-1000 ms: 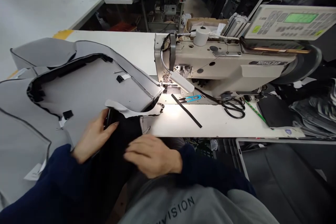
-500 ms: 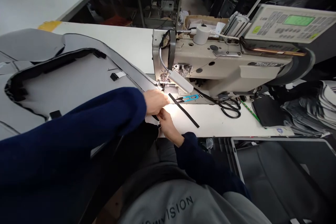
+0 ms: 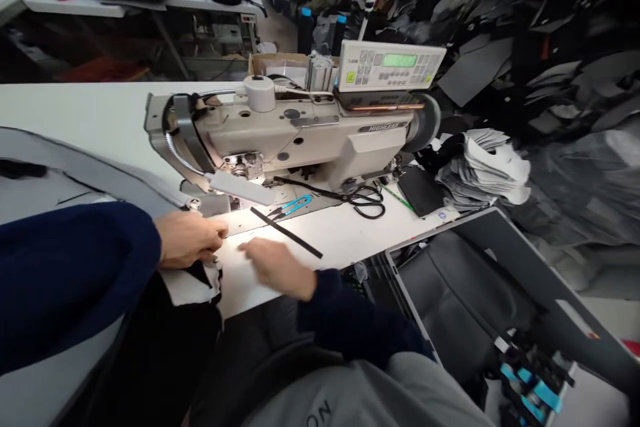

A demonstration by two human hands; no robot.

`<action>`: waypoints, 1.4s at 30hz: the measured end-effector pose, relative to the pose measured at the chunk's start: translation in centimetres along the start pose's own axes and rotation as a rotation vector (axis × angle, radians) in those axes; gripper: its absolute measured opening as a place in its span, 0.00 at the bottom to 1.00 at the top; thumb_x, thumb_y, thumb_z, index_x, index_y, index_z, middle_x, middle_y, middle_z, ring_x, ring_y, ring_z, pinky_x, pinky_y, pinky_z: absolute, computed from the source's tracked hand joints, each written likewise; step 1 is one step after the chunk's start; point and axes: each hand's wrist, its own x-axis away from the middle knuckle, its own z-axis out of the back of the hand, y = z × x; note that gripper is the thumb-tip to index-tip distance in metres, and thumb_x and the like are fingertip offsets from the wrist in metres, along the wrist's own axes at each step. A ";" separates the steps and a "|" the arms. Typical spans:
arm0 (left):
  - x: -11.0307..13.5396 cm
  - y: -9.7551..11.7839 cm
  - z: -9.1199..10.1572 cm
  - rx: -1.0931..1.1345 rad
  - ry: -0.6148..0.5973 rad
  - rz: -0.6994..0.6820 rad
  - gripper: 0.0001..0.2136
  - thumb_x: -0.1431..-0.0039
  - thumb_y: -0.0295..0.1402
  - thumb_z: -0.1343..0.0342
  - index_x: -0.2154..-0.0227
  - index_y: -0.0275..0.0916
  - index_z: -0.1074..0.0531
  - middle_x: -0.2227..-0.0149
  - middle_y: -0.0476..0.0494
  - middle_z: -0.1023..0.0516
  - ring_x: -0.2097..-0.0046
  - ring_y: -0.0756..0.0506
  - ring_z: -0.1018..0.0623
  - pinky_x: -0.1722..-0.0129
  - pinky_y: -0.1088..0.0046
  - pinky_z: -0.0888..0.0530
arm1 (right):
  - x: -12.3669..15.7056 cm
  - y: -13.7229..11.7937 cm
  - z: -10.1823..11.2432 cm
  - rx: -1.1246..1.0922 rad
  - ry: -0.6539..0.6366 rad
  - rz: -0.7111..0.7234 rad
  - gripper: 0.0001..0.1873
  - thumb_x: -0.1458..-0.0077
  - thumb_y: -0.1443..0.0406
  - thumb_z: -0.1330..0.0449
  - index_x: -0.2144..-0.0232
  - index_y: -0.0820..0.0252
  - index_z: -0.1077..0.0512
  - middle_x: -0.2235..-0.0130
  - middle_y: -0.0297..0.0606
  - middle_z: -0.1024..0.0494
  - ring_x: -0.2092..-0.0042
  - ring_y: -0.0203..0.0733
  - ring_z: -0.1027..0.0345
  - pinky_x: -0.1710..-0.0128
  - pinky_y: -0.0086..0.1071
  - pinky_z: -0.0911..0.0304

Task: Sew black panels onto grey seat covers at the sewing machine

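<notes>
Plainly, a HIGHLEAD sewing machine (image 3: 305,130)

- The view has swung right: the sewing machine (image 3: 300,133) now sits upper centre, not at right.
- The right hand (image 3: 275,267), blurred, has come away from the left hand (image 3: 190,238) and moved over the white table (image 3: 330,253).
- The grey cover (image 3: 75,170) has slid toward the left edge.
- Stacked grey pieces (image 3: 480,170) now show right of centre.

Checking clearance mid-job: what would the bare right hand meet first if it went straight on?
Probably the fingers of the bare left hand, on white-backed fabric; depth is unclear from this view.
</notes>
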 end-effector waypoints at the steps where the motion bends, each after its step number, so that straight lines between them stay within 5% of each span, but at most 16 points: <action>1: 0.5 0.3 0.5 -0.026 -0.076 0.017 0.08 0.51 0.31 0.47 0.83 0.39 0.35 0.80 0.49 0.32 0.79 0.50 0.39 0.74 0.71 0.44 | 1.4 1.2 2.1 0.135 0.072 -0.076 0.21 0.48 0.75 0.53 0.54 0.59 0.32 0.55 0.43 0.25 0.53 0.41 0.32 0.52 0.33 0.36; 3: 1.1 1.2 1.7 -0.054 -0.242 0.059 0.08 0.50 0.30 0.47 0.82 0.39 0.35 0.79 0.48 0.32 0.77 0.49 0.37 0.74 0.71 0.45 | 4.7 4.4 6.7 0.473 0.248 -0.356 0.20 0.47 0.74 0.55 0.55 0.63 0.31 0.57 0.47 0.26 0.54 0.44 0.32 0.50 0.37 0.37; 6: 1.3 1.8 3.2 -0.066 -0.432 0.118 0.06 0.52 0.27 0.46 0.81 0.38 0.34 0.74 0.46 0.29 0.73 0.48 0.33 0.73 0.72 0.44 | 8.6 10.0 12.5 0.534 0.325 -0.493 0.21 0.45 0.73 0.55 0.52 0.77 0.34 0.50 0.68 0.33 0.46 0.60 0.40 0.48 0.53 0.43; 10: 2.2 1.8 4.4 -0.128 -0.514 0.142 0.07 0.58 0.19 0.50 0.81 0.37 0.34 0.68 0.44 0.26 0.69 0.47 0.30 0.69 0.73 0.39 | 10.3 14.0 16.0 0.811 0.058 -0.457 0.23 0.45 0.71 0.51 0.47 0.76 0.37 0.52 0.63 0.31 0.49 0.58 0.37 0.50 0.47 0.40; 14: 4.5 2.3 5.4 -0.236 -0.455 0.131 0.08 0.52 0.19 0.53 0.74 0.36 0.31 0.61 0.40 0.25 0.62 0.44 0.26 0.65 0.72 0.35 | 10.6 13.4 16.8 0.747 -0.102 -0.524 0.23 0.48 0.69 0.47 0.49 0.69 0.36 0.58 0.59 0.28 0.57 0.54 0.32 0.60 0.42 0.38; 17: 6.6 2.6 5.3 -0.326 -0.314 0.176 0.08 0.43 0.23 0.54 0.67 0.36 0.30 0.56 0.37 0.25 0.57 0.42 0.25 0.61 0.70 0.31 | 11.2 10.4 15.2 0.402 0.046 -0.581 0.28 0.50 0.65 0.43 0.46 0.62 0.40 0.61 0.48 0.27 0.64 0.48 0.30 0.66 0.38 0.37; 20: 8.5 2.6 4.3 -0.374 -0.106 0.172 0.07 0.40 0.27 0.53 0.65 0.36 0.30 0.53 0.39 0.24 0.54 0.42 0.24 0.58 0.68 0.29 | 10.7 4.7 11.0 -0.105 0.199 -0.465 0.35 0.46 0.60 0.44 0.38 0.55 0.51 0.60 0.40 0.29 0.67 0.41 0.31 0.65 0.36 0.33; 23: 9.5 2.8 3.8 -0.408 0.138 0.120 0.06 0.39 0.29 0.53 0.65 0.37 0.30 0.55 0.42 0.22 0.54 0.43 0.23 0.56 0.69 0.27 | 7.8 -2.0 5.8 -0.352 0.000 -0.261 0.39 0.47 0.57 0.41 0.37 0.54 0.53 0.53 0.43 0.31 0.60 0.43 0.30 0.60 0.37 0.32; 26: 9.8 3.3 4.2 -0.414 0.357 0.104 0.05 0.39 0.30 0.50 0.65 0.37 0.30 0.57 0.44 0.21 0.56 0.46 0.22 0.56 0.72 0.26 | 3.4 -6.6 1.8 -0.167 -0.202 -0.176 0.40 0.48 0.57 0.39 0.38 0.60 0.51 0.48 0.49 0.33 0.53 0.51 0.33 0.57 0.43 0.33; 29: 9.8 4.0 5.0 -0.386 0.449 0.118 0.04 0.39 0.31 0.48 0.65 0.37 0.30 0.57 0.45 0.20 0.57 0.48 0.21 0.56 0.73 0.26 | 0.0 -8.4 0.1 0.088 -0.234 -0.159 0.39 0.45 0.54 0.42 0.38 0.61 0.52 0.49 0.50 0.34 0.57 0.53 0.32 0.64 0.42 0.33; 42: 9.4 4.0 4.6 -0.235 0.510 0.251 0.05 0.41 0.33 0.46 0.67 0.38 0.27 0.58 0.47 0.20 0.59 0.48 0.20 0.60 0.73 0.25 | -1.8 -7.6 0.5 0.431 -0.229 -0.081 0.37 0.42 0.45 0.49 0.40 0.62 0.49 0.59 0.45 0.27 0.65 0.48 0.29 0.74 0.33 0.44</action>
